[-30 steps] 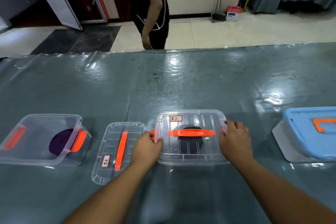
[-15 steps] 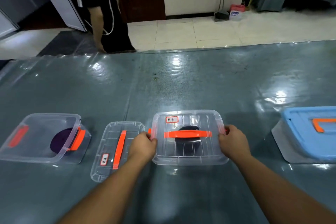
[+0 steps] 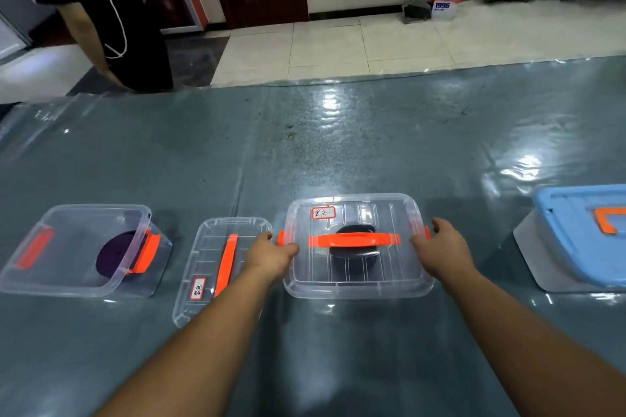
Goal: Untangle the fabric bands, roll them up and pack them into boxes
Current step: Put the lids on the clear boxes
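Observation:
A clear box point(image 3: 359, 284) stands in front of me with its lid on, an orange handle point(image 3: 354, 240) across the top and a white label at the far left corner. A rolled black band point(image 3: 354, 252) lies inside it. My left hand point(image 3: 271, 256) grips the box's left end by the orange latch, thumb on the lid. At the right end my right hand point(image 3: 438, 247) curls over the other latch. To the left, an open clear box point(image 3: 81, 281) holds a rolled purple band point(image 3: 113, 256). Its loose lid point(image 3: 210, 267) lies between the two boxes.
A blue-lidded box point(image 3: 582, 234) with an orange handle sits at the right edge of the table. The grey table point(image 3: 338, 152) is covered in shiny plastic sheet. A person in black stands beyond the far left edge.
My hands slid from the lid's near corners to the two ends of the box at the latches. The person beyond the table walked to the left.

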Action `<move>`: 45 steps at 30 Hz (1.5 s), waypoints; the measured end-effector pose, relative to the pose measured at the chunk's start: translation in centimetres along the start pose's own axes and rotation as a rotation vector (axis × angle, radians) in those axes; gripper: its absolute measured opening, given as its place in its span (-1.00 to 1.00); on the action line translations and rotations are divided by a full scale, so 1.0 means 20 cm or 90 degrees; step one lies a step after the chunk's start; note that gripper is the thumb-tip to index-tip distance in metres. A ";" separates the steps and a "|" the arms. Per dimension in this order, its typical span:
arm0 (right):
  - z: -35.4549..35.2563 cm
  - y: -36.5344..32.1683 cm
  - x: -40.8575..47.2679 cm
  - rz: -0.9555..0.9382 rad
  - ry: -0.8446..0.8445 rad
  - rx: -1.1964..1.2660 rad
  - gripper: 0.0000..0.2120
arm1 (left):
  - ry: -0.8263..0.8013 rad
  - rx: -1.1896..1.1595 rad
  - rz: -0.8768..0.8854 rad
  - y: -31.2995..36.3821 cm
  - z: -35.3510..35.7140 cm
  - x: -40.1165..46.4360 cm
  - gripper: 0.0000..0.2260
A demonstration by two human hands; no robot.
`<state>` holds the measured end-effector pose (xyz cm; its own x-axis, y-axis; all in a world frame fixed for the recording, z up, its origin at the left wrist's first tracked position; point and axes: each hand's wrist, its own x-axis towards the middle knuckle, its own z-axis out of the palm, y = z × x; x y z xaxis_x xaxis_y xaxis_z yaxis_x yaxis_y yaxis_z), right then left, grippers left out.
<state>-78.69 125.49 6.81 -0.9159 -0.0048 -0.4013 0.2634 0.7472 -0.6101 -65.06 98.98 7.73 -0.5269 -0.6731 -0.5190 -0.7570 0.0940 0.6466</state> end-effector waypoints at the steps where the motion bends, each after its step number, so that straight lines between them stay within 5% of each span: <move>1: 0.00 0.00 0.00 0.026 -0.011 0.034 -0.32 | -0.015 -0.020 -0.018 0.00 0.00 0.00 -0.32; 6: 0.00 0.02 0.03 0.096 -0.057 0.154 -0.26 | -0.024 -0.076 -0.032 -0.03 0.01 0.03 -0.29; 11: 0.00 0.03 0.03 0.057 -0.039 0.172 -0.74 | -0.012 -0.074 0.009 -0.02 0.03 0.01 -0.62; 22: 0.05 -0.01 -0.01 0.003 0.039 0.169 -0.97 | 0.045 -0.034 0.080 -0.01 0.07 -0.04 -0.70; 45: 0.07 -0.07 -0.08 -0.051 0.094 -0.002 -0.86 | 0.078 0.085 0.107 0.00 0.09 -0.03 -0.75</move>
<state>-77.21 123.54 7.46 -0.9686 0.0337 -0.2462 0.1872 0.7507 -0.6336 -65.36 100.72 7.12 -0.6054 -0.7228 -0.3331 -0.7111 0.3033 0.6342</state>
